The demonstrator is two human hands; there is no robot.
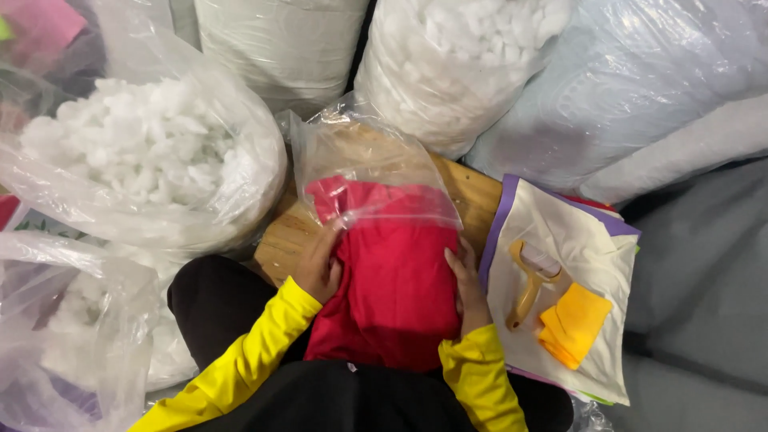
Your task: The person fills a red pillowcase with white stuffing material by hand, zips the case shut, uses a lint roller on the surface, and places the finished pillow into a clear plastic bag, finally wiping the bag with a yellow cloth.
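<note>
A red folded cloth lies on a round wooden board in front of me, its far end inside a clear plastic bag. My left hand grips the cloth's left edge where the bag's mouth begins. Along the right edge of the cloth rests my right hand, fingers pressed flat against it. Both arms wear yellow sleeves.
Large clear sacks of white stuffing stand at the left and behind. A stack of flat fabric pieces at the right carries a yellow-handled roller and a folded orange cloth. Grey cushions lie at the right.
</note>
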